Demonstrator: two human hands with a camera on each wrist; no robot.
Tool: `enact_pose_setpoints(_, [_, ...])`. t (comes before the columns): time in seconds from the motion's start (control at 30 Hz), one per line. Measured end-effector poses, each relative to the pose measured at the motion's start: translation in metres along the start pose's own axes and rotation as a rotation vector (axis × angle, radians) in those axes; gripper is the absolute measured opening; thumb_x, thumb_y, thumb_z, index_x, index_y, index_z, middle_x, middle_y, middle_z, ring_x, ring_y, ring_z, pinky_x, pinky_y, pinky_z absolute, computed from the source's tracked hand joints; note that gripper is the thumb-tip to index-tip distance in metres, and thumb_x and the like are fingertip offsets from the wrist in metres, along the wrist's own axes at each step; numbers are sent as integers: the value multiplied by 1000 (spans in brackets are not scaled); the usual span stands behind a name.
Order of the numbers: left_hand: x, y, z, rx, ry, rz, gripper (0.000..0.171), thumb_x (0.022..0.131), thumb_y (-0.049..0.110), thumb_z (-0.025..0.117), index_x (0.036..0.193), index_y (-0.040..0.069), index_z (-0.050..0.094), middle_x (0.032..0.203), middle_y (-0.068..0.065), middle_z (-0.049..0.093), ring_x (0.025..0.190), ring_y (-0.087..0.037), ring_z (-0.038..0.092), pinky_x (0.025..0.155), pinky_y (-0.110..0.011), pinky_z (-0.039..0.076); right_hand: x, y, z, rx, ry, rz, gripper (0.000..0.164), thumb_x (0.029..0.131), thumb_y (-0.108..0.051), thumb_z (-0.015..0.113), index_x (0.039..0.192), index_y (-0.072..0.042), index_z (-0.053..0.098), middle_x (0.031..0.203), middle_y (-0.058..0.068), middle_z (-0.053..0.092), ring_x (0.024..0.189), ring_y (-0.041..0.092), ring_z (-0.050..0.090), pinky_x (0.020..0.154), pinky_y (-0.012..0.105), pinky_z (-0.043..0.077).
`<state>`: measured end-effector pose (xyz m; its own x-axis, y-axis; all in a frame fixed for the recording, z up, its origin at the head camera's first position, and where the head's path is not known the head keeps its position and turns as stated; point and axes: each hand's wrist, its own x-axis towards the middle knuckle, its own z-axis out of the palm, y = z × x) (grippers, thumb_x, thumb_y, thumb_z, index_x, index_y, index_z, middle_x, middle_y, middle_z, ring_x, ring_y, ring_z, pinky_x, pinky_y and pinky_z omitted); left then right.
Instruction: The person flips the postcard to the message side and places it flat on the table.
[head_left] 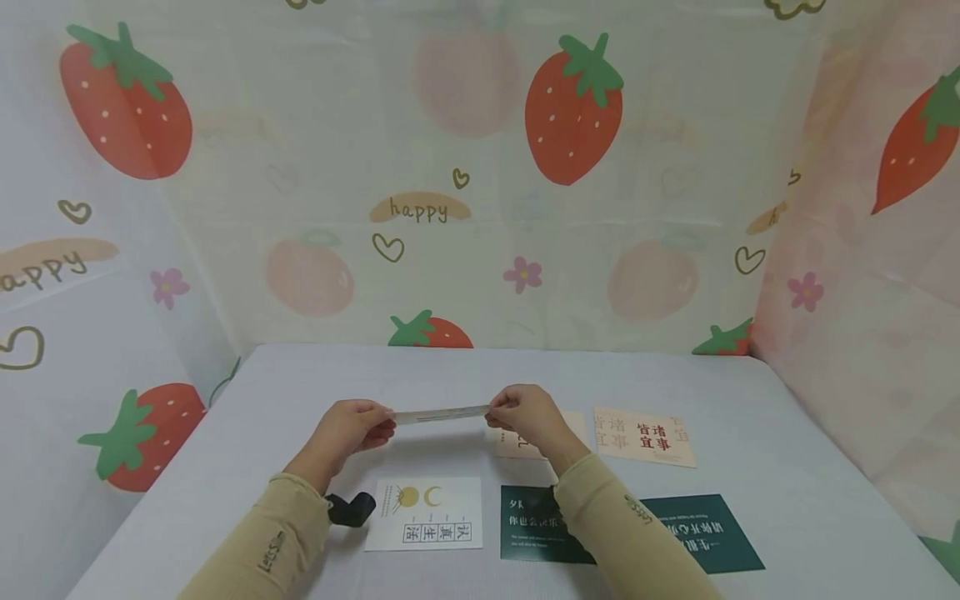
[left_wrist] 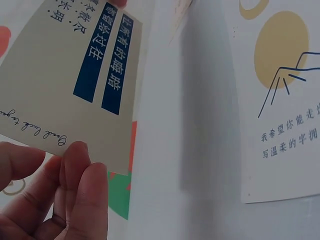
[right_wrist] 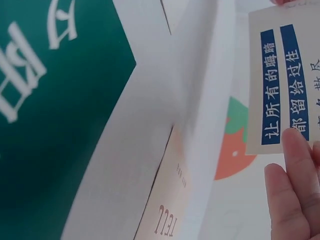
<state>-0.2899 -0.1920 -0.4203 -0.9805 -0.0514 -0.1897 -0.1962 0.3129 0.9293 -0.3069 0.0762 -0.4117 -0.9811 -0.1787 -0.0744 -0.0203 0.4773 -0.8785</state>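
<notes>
Both hands hold a cream postcard (head_left: 441,414) by its opposite ends, raised over the table and seen nearly edge-on in the head view. My left hand (head_left: 348,429) pinches its left end between thumb and fingers. At the other end, my right hand (head_left: 528,414) grips the card's edge with the fingertips. In the left wrist view the postcard (left_wrist: 65,95) shows blue bars with white characters and a handwritten English line. Below the hands, a white card (head_left: 423,512) with a gold sun and moon lies on the table.
Right of the white card lie a dark green card (head_left: 536,525) and another green card (head_left: 705,529), both partly behind the right forearm. Farther back are two peach cards, one (head_left: 645,437) fully visible, one (head_left: 517,446) partly covered. A strawberry-print cloth (head_left: 465,167) encloses the white table (head_left: 300,375).
</notes>
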Motion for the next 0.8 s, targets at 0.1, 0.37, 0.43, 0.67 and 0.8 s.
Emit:
enact_pose_setpoints(0.1, [0, -1, 1, 2, -1, -3, 25, 87, 15, 60, 102, -5, 64, 97, -19, 65, 81, -21, 64, 70, -28, 54, 0, 1, 0, -10, -4, 0, 6, 87, -14, 62, 87, -11, 67, 84, 0, 69, 80, 13, 65, 74, 34, 53])
enact_pose_setpoints(0.37, [-1, -3, 2, 44, 21, -3, 18, 86, 13, 63, 99, 2, 66, 94, -10, 64, 74, -15, 62, 71, -28, 54, 0, 5, -1, -65, -4, -1, 10, 86, -12, 58, 89, -16, 67, 81, -1, 66, 87, 24, 64, 48, 27, 41])
enact_pose_setpoints(0.43, [-1, -4, 1, 40, 17, 1, 18, 86, 13, 63, 99, 2, 66, 95, -10, 63, 74, -15, 61, 71, -28, 54, 0, 6, -1, -73, 3, -7, 10, 86, -12, 58, 89, -16, 67, 81, -1, 66, 85, 28, 63, 49, 27, 43])
enact_pose_setpoints(0.67, [0, -5, 1, 24, 16, 14, 18, 85, 13, 63, 99, 2, 65, 93, -9, 63, 74, -14, 61, 71, -29, 54, 1, 6, 2, -113, 23, -29, 7, 85, -16, 63, 91, -17, 67, 82, -1, 64, 76, 20, 58, 55, 31, 48])
enact_pose_setpoints(0.8, [0, -4, 2, 22, 25, 8, 20, 86, 13, 62, 104, 3, 63, 93, -10, 64, 73, -15, 62, 71, -29, 54, 1, 6, 2, -113, 28, -34, 8, 85, -17, 64, 92, -17, 66, 84, -2, 65, 74, 16, 56, 56, 32, 49])
